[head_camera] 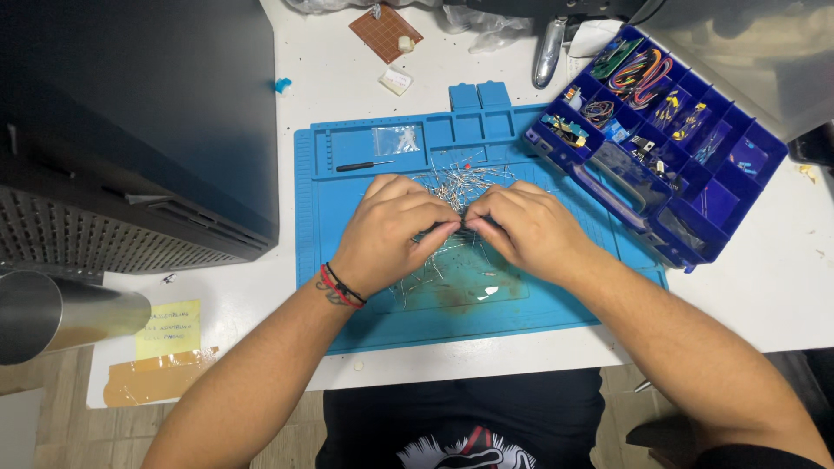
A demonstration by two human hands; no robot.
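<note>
Both hands meet mid-mat: left hand (395, 227) and right hand (521, 227) pinch thin silvery wire-leaded components (459, 184), a tangled heap spreading toward twelve o'clock on the blue work mat (347, 287). Blue parts organizer (660, 130) sits at two o'clock.

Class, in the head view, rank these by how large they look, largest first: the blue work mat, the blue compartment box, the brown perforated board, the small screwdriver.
1. Blue work mat
2. Blue compartment box
3. Brown perforated board
4. Small screwdriver
</note>
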